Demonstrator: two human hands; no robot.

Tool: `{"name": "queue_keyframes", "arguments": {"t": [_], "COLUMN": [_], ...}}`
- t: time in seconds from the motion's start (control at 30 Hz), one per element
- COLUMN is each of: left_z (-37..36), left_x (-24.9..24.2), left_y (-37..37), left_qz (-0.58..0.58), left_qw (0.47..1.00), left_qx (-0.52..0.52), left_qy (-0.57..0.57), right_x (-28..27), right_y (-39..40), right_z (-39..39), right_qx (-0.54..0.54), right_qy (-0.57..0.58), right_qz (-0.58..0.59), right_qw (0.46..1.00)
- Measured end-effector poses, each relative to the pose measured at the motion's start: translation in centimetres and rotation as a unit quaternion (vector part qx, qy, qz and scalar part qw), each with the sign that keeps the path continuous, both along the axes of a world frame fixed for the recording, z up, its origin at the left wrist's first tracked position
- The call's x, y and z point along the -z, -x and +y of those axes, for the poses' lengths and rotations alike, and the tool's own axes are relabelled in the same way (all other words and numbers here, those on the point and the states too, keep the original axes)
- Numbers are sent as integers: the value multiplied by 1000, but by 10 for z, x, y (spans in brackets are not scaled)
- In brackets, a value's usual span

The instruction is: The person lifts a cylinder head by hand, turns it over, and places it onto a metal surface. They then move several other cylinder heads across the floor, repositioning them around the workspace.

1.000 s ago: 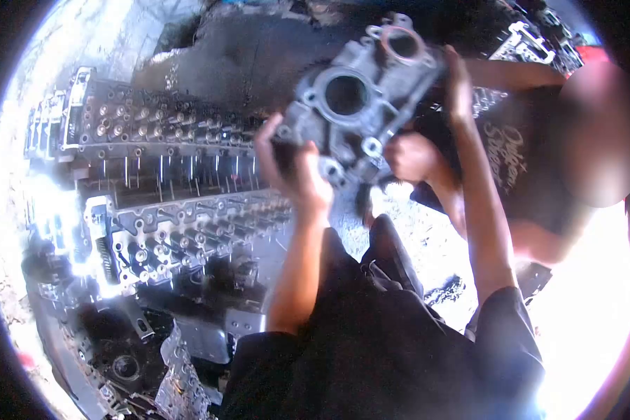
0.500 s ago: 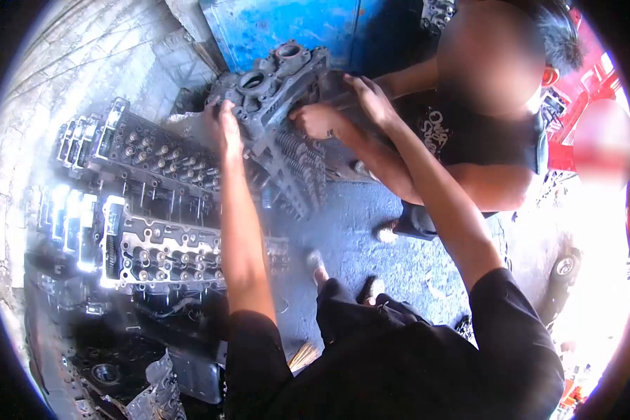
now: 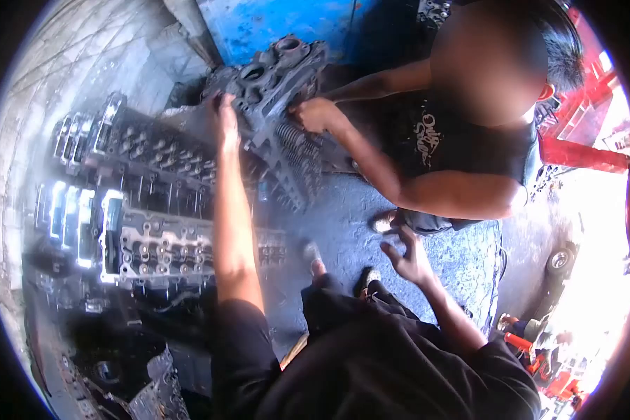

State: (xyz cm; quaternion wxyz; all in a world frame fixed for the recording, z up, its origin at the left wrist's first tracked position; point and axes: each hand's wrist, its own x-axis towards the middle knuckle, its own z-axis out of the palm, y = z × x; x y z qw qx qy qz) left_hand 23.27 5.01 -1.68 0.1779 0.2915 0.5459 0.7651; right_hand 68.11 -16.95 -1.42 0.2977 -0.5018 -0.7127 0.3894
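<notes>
A grey metal engine casting (image 3: 266,78) with round openings is tilted near the top of the head view. My left hand (image 3: 226,120) grips its left edge, with part of the fingers hidden against the metal. A co-worker's hand (image 3: 315,114) is at the casting's right side; the other co-worker hand is hidden behind it. Just below the casting are coil springs (image 3: 297,143) on a long metal part. Away from the casting, my right hand (image 3: 407,257) hangs over the floor with its fingers apart, holding nothing.
Cylinder heads (image 3: 164,248) lie in rows on the left, beside a block wall (image 3: 21,140). A blue metal panel (image 3: 280,24) stands behind the casting. The co-worker (image 3: 462,154) stands close on the right. Dark engine parts (image 3: 105,371) lie at lower left.
My right hand has let go of the casting's right side and dropped back toward my body. My left hand stays at the left edge; the co-worker's hand is still on the casting.
</notes>
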Motion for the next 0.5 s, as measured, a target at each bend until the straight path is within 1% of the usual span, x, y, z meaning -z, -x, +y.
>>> {"name": "queue_keyframes", "arguments": {"t": [0.03, 0.07, 0.1, 0.13, 0.17, 0.2, 0.23, 0.27, 0.3, 0.33, 0.37, 0.43, 0.5], "left_z": [-2, -13, -8, -13, -14, -10, -7, -11, -14, -16, -18, -22, -20], "left_x": [2, -11, -3, -10, -12, -7, -1, -2, -8, -15, -18, -26, -29], "left_y": [3, -2, 5, -1, -1, 5, 10, 10, 8, 8, 9, 12, 20], "left_qz": [21, -1, 20, 13, 11, 20, 30, 29, 29, 31, 46, 79, 99], "left_qw": [999, 998, 999, 999, 999, 998, 997, 996, 996, 995, 992, 986, 982], "left_qx": [-7, 23, 14, 5, 20, 17, 16, 31, 47, 63, 64, 64, 70], "left_qy": [24, 57, 40, 49, 43, 58, 69, 73, 75, 75, 95, 134, 147], "right_x": [26, 45, 64, 96, 138, 164, 198, 208, 242, 268, 250, 196, 201], "right_y": [-23, -43, -62, -90, -122, -150, -189, -210, -257, -292, -296, -278, -294], "right_z": [-24, -47, -71, -92, -115, -135, -156, -175, -206, -231, -245, -245, -250], "right_qx": [-13, 2, 19, 19, 66, 106, 67, 144, 193, 240, 268, 384, 380], "right_qy": [32, 77, 77, 64, 104, 168, 157, 238, 334, 424, 453, 523, 528], "right_qz": [-78, -122, -170, -185, -200, -177, -219, -245, -182, -114, -25, -144, -114], "right_qw": [996, 989, 982, 980, 972, 964, 960, 929, 904, 866, 850, 747, 751]}}
